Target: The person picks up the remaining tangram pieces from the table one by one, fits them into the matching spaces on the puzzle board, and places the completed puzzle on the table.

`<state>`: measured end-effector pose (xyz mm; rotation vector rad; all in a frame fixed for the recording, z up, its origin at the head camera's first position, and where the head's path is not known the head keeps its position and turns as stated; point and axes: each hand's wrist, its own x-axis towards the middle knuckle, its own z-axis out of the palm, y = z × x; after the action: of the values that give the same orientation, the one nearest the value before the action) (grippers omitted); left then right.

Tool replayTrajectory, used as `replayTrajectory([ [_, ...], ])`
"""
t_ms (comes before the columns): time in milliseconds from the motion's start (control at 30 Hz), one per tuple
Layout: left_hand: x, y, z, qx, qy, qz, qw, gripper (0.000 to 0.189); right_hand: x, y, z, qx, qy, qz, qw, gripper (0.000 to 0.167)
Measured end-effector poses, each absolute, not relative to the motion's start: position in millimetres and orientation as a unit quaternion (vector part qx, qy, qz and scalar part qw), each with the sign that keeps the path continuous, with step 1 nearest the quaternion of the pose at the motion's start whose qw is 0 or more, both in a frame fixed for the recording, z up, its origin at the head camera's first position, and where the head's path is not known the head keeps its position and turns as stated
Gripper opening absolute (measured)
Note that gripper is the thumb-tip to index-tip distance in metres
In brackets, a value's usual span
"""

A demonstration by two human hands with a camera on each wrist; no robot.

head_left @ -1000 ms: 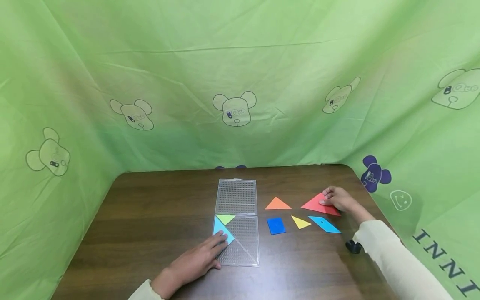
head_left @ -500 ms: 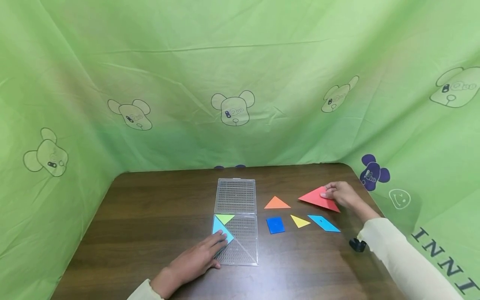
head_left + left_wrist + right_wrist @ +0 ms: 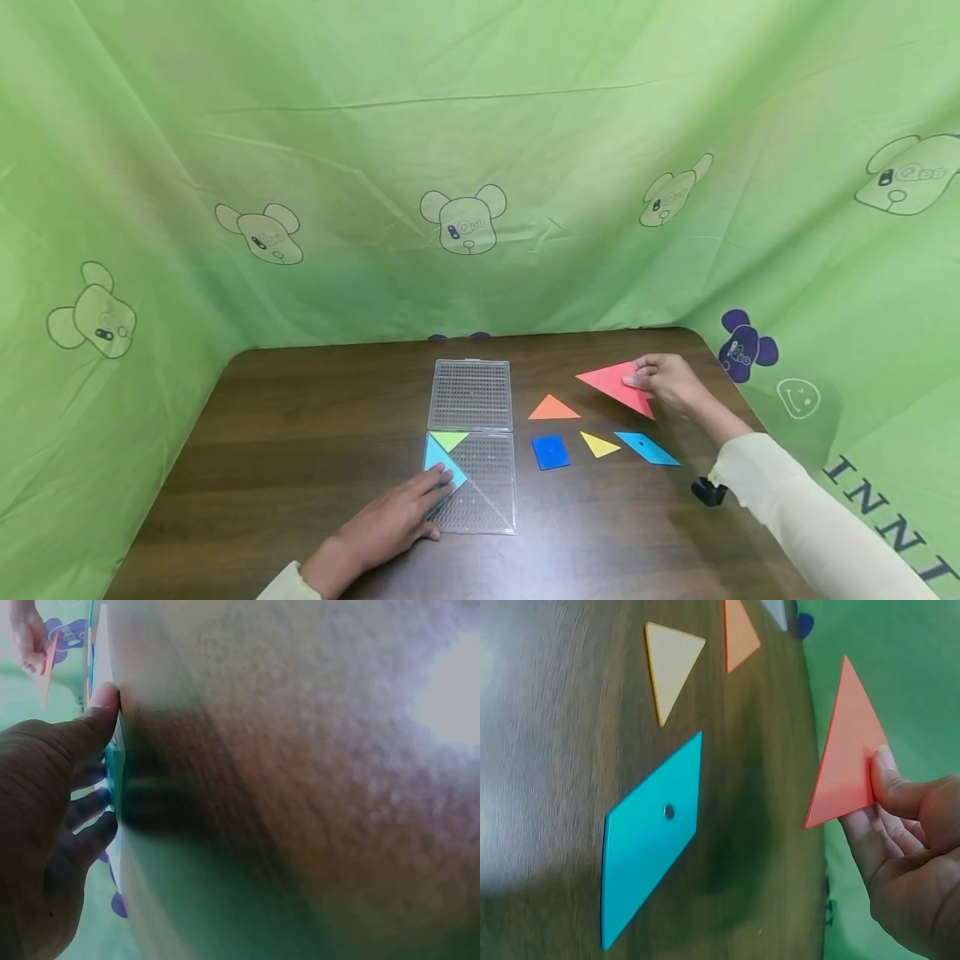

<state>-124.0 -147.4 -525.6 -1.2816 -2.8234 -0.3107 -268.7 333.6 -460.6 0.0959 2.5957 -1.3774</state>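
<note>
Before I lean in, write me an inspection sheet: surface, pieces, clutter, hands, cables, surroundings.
Surface: brown table, glare near the front.
Pieces: cyan triangle and green triangle in the open case's near half; orange triangle, yellow triangle, square and parallelogram lie to its right.
Clutter: black object by the right sleeve; cannot tell what.
Hands: left hand rests on the cyan triangle; right hand pinches the red triangle, raised.
Cables: nothing seen.
Surroundings: printed green cloth behind and at both sides.

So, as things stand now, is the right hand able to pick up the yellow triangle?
Probably not straight away: the right hand pinches the red triangle, so it would likely need to let go first. The yellow triangle itself lies uncovered on the table.
</note>
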Motion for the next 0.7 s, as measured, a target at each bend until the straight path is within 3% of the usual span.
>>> replayTrajectory([
  [167,-124.6,-148.6,-526.6,-0.422,-0.901,-0.097,0.04,0.06,-267.7,321.9,-453.2,0.027,0.882,-0.461,0.097,0.044],
  [700,-123.0,-150.5,-530.6,-0.431,-0.896,-0.103,0.039,0.059,-260.2,292.0,-444.9,0.0,0.864,-0.491,0.111,0.04],
])
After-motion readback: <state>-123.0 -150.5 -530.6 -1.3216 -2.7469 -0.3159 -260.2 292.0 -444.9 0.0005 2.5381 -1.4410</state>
